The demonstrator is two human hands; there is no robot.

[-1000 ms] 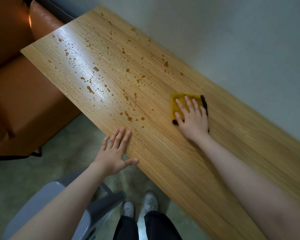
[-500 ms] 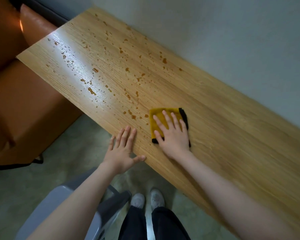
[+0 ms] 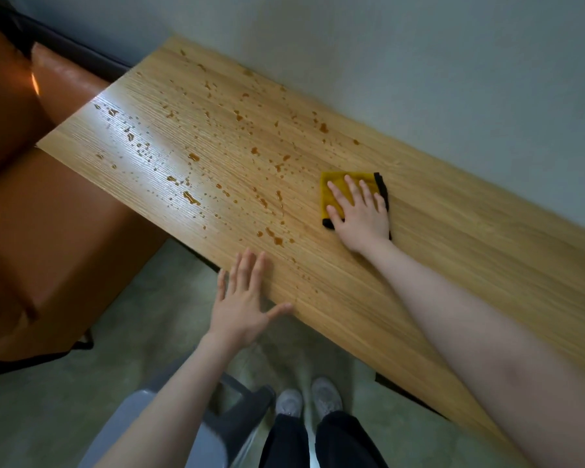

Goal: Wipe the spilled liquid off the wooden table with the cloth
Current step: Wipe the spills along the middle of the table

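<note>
A folded yellow cloth (image 3: 331,189) with a black edge lies flat on the long wooden table (image 3: 453,251). My right hand (image 3: 360,216) presses down on it with straight, spread fingers. Brown drops of spilled liquid (image 3: 217,157) are scattered over the table's left half, from the wall side to the near edge. The closest drops (image 3: 277,240) lie just left of the cloth. My left hand (image 3: 245,300) rests flat at the table's near edge, fingers straight and thumb out.
An orange leather sofa (image 3: 48,231) stands against the table's left end. A grey plastic stool (image 3: 217,430) sits on the floor under my left arm, beside my feet (image 3: 308,398). A pale wall (image 3: 419,62) runs along the table's far side.
My right hand slid the cloth toward the near edge, then back toward the wall side. The drops near the front edge look thinner. My left hand stayed at the edge.
</note>
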